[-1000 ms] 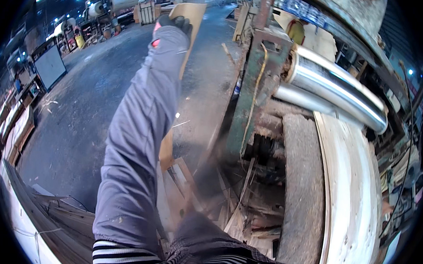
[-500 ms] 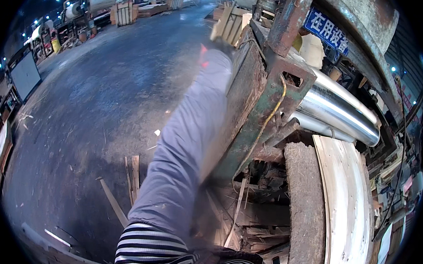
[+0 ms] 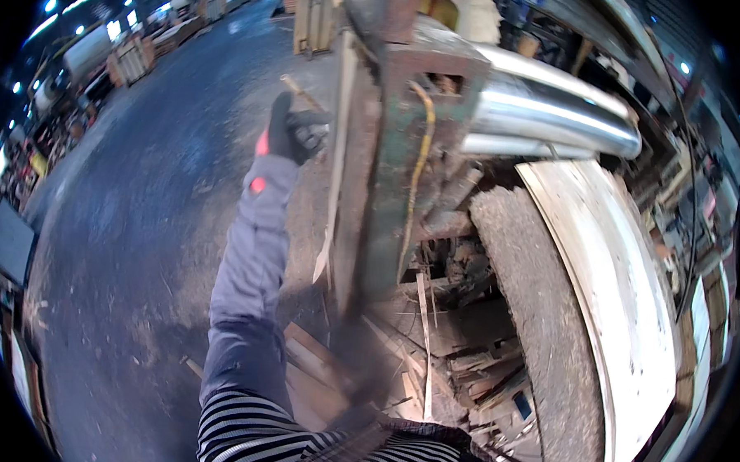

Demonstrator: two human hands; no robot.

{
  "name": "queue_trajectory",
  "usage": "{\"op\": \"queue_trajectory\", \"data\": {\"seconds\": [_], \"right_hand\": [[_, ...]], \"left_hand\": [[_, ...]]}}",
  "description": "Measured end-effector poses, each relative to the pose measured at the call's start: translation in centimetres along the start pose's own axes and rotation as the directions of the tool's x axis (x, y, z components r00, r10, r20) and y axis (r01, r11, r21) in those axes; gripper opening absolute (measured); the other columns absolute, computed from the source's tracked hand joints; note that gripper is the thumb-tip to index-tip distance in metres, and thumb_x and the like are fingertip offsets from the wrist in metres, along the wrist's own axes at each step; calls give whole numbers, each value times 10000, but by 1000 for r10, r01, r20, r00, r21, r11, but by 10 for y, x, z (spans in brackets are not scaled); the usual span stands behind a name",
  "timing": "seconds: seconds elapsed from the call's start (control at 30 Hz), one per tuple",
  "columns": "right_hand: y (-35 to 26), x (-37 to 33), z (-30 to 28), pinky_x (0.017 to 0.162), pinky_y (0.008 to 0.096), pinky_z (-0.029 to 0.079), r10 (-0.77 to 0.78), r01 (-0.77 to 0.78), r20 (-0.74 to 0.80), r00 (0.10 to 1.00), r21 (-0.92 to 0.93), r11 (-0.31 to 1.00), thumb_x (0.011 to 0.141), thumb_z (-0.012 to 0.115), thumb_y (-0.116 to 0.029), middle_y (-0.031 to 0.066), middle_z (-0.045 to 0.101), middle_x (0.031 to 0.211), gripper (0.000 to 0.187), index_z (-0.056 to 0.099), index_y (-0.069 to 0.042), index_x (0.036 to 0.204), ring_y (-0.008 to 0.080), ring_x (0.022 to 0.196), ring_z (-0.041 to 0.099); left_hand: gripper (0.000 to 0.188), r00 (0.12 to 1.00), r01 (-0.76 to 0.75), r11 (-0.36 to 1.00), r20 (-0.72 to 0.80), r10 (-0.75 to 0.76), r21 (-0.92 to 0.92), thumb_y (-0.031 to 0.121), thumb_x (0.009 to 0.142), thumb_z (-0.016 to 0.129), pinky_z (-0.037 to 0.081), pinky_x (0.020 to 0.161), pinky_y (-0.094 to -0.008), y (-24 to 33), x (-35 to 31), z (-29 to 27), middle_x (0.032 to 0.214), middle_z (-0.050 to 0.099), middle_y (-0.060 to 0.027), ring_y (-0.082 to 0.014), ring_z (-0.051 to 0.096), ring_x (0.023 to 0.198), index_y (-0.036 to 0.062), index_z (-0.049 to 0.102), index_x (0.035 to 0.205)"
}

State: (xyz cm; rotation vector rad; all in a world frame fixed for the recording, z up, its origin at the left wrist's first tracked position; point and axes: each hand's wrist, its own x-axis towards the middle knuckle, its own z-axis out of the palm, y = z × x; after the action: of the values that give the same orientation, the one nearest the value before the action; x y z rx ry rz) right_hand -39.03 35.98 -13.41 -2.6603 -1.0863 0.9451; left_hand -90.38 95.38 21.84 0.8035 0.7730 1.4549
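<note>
My left arm, in a grey-blue sleeve over black-and-white stripes, reaches forward along the left side of a rusty green machine post (image 3: 389,162). At its end my left hand (image 3: 293,133), in a dark glove with red at the wrist, has its fingers curled. A short wooden stick (image 3: 300,91) shows just past the fingers; whether it is gripped cannot be made out. Close by the hand, a long pale wood strip (image 3: 335,188) stands along the post. My right hand does not show. A dark blur (image 3: 360,359) covers the area in front of my body.
Shiny metal rollers (image 3: 548,115) lie right of the post, with a yellow cable (image 3: 423,167) down its front. A rough brown slab (image 3: 539,337) and pale wood sheets (image 3: 618,308) stand at the right. Wood scraps (image 3: 488,368) litter the ground below. Dark floor (image 3: 147,221) stretches left.
The view has turned and shifted, so the post and rollers sit farther left. My left hand, blurred beside the post's edge before, now shows left of it, lower in the picture.
</note>
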Motion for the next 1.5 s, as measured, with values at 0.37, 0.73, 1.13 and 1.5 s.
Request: {"op": "queue_trajectory", "data": {"seconds": [0.37, 0.73, 1.13, 1.5], "right_hand": [[-36, -132, -83, 792, 424, 415, -457, 513, -591, 665, -84, 854, 728, 569, -100, 168, 529, 1044, 355, 536, -68, 1080, 341, 927, 510], [73, -280, -352, 849, 458, 385, -806, 595, -577, 135, -603, 531, 623, 566, -168, 139, 503, 1057, 393, 559, -28, 990, 326, 993, 473], [188, -281, -412, 853, 427, 383, -843, 619, -475, 254, -590, 519, 630, 574, -159, 122, 511, 1042, 377, 552, -38, 986, 297, 977, 483], [318, -253, -469, 856, 398, 382, -782, 557, -467, 413, -550, 622, 636, 581, -151, 107, 518, 1029, 362, 546, -47, 981, 270, 962, 493]], "left_hand": [[307, 694, -615, 673, 687, 214, 412, 115, 858, 430, 425, 794, -294, -195, -205, 154, 1041, 571, -114, -211, 568, 880, -17, 500, 1126], [432, 141, -861, 451, 963, -229, 234, 39, 745, 509, 392, 860, -339, -392, -481, 366, 1075, 516, -163, -298, 502, 1001, 52, 471, 1176], [470, -126, -769, 626, 932, -341, 126, 42, 740, 509, 389, 878, -345, -501, -618, 513, 1117, 496, -178, -304, 502, 1019, 37, 435, 1204], [406, -48, -719, 685, 977, -210, 112, 70, 804, 493, 361, 908, -336, -597, -745, 617, 1140, 501, -178, -291, 474, 1073, 3, 423, 1198]]}}
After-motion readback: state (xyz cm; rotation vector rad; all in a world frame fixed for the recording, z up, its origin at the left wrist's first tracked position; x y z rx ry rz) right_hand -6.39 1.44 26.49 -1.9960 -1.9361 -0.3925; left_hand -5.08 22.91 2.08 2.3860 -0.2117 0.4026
